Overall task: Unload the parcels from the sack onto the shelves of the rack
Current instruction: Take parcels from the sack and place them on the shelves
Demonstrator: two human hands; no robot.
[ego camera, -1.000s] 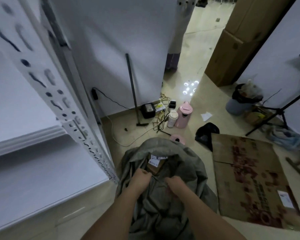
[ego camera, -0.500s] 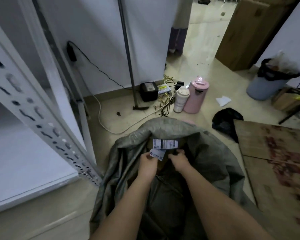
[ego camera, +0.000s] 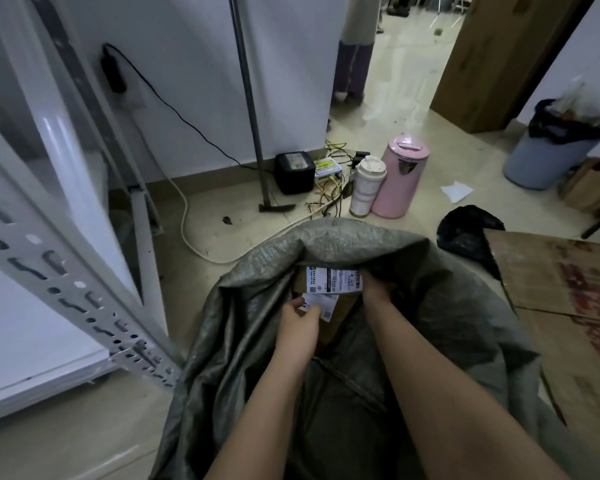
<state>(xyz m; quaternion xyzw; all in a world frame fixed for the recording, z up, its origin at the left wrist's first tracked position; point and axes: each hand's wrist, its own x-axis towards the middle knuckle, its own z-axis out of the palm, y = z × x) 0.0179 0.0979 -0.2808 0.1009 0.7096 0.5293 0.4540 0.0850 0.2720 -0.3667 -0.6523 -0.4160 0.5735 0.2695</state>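
Both hands are working inside the sack beside the rack — left hand pinching a labelled parcel, right hand gripping its far edge — where sagging fabric is likely snagging the lift.

1. Pale glossy tile floor, dim light, with a reflective sheen toward the doorway at the top.
2. White plaster wall; a black plug and cable hang from it.
3. A long metal-handled tool leans upright against the wall.
4. At the wall's foot: small black box, tangled yellow wires, white tumbler, pink kettle.
5. Right edge: brown wooden door, grey bin with black liner, flattened brown cardboard on the floor.
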